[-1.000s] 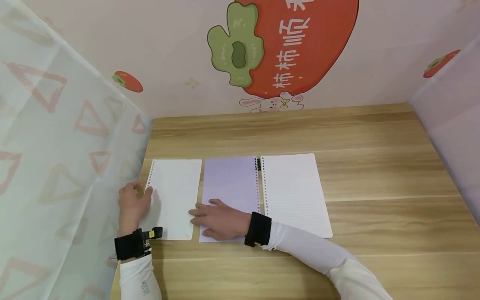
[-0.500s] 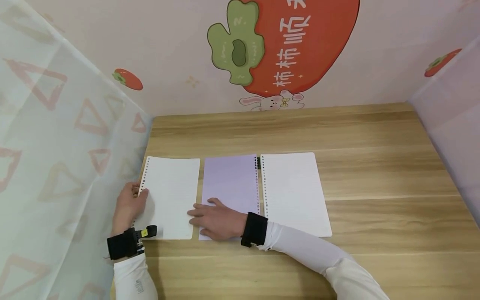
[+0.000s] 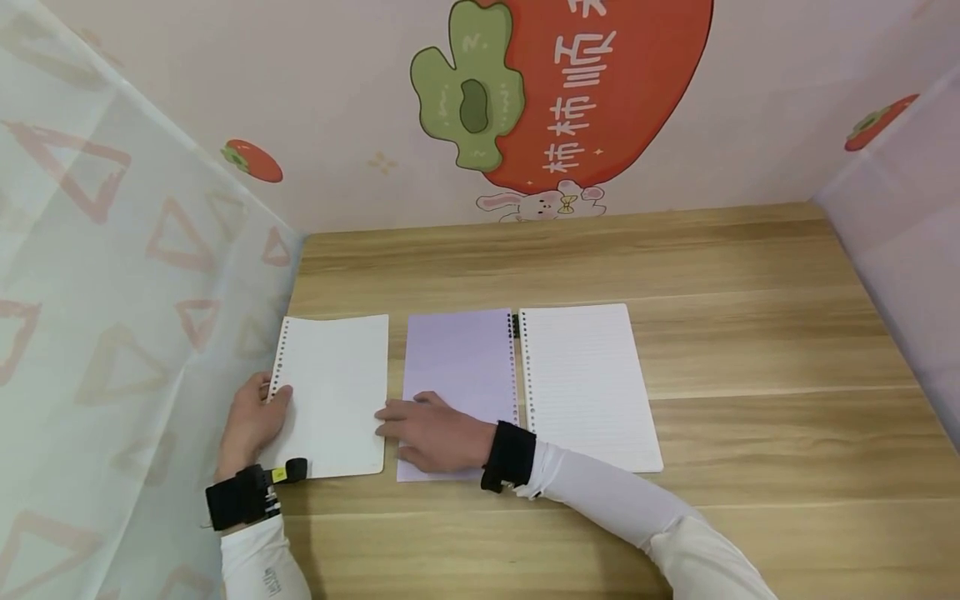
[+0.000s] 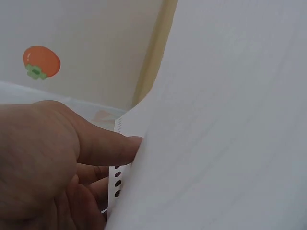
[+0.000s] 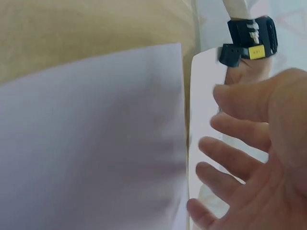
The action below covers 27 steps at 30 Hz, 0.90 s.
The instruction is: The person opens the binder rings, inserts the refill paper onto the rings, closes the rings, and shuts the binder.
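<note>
My left hand (image 3: 251,421) pinches the hole-punched left edge of a white loose-leaf sheet (image 3: 337,392). In the left wrist view, the thumb (image 4: 108,146) lies on top of the paper and the other fingers are behind the edge, beside the row of holes. The sheet bows up along that side. My right hand (image 3: 435,433) is over the lower part of a purple punched sheet (image 3: 457,354), its fingertips right at the white sheet's right edge. In the right wrist view, its fingers (image 5: 230,153) are spread and hold nothing.
A white lined sheet (image 3: 588,383) lies right of the purple one, with dark binder rings (image 3: 516,325) showing between them at the top. All lie on a wooden table (image 3: 750,400). A patterned curtain wall (image 3: 127,333) stands close beside the left arm.
The left hand has moved left and slightly down, drawing the white sheet left with it, away from the purple sheet. The right hand has stayed nearly in place.
</note>
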Available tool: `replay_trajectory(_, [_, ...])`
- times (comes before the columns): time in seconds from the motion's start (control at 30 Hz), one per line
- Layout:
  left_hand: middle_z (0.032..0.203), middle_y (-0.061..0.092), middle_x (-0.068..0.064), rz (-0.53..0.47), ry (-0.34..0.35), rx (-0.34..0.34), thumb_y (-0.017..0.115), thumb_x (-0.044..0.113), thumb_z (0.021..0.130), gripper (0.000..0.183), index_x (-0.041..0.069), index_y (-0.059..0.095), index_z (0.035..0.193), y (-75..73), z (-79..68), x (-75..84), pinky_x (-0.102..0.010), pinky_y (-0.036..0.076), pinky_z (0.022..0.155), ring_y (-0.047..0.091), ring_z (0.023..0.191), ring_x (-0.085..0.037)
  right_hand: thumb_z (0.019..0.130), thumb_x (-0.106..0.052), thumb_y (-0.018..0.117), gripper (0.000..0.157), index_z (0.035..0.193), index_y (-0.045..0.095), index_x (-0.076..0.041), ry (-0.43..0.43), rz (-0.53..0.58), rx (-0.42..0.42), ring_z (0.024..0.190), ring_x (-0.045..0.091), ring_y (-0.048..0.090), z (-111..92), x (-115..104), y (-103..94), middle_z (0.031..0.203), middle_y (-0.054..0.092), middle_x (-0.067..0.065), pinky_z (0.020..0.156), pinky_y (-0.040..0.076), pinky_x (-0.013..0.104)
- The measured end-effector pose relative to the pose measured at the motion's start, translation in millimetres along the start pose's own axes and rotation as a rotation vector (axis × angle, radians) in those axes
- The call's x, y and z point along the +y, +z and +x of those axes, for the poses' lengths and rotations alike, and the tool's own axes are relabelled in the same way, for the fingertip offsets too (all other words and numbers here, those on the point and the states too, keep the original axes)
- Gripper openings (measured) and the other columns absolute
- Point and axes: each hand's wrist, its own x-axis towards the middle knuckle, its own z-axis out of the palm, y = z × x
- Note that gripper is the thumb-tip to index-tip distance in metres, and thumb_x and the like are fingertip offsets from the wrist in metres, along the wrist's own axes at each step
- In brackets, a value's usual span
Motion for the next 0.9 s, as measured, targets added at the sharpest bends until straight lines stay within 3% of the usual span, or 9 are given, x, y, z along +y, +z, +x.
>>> replay_trajectory(0.3, [0.144,0.050,-0.036,-0.042,0.064,0.017,0.043,0.039,0.107,0.064,-0.006,0.036,0.153,5.4,4.3,2.1,-0.052,0.042,0.095,0.054,0.121,-0.044,0.105,-0.021,0.056,0.049,0.150,0.050,-0.003,0.181,0.395,0.181,0.146,0.018,0.043,4,14,-9.8,0.155,0.048,0.011,0.119,0.034,0.028])
replay_trajectory(0.53, [0.143,0.054,-0.034,-0.061,0.140,0.059,0.043,0.040,0.108,0.062,-0.004,0.040,0.150,8.6,1.7,12.0,-0.043,0.042,0.088,0.057,0.117,-0.040,0.104,-0.027,0.058,0.065,0.158,0.035,0.003,0.309,0.591,0.269,0.139,0.026,0.052,6,20,-11.3,0.156,0.046,0.019,0.112,0.044,0.032])
replay_trajectory(0.7, [0.143,0.056,-0.031,-0.092,0.189,0.090,0.044,0.041,0.107,0.059,-0.001,0.044,0.149,6.2,-5.0,22.2,-0.040,0.040,0.086,0.057,0.115,-0.038,0.104,-0.025,0.059,0.071,0.160,0.027,0.005,0.353,0.753,0.315,0.137,0.031,0.055,7,24,-9.9,0.158,0.042,0.023,0.107,0.049,0.031])
replay_trajectory(0.9, [0.145,0.057,-0.028,-0.099,0.233,0.090,0.045,0.042,0.107,0.061,0.000,0.043,0.150,9.2,-10.0,35.7,-0.038,0.040,0.087,0.059,0.113,-0.034,0.103,-0.024,0.061,0.070,0.158,0.027,0.003,0.413,0.909,0.379,0.124,0.026,0.066,11,28,-11.1,0.143,0.058,0.020,0.098,0.054,0.029])
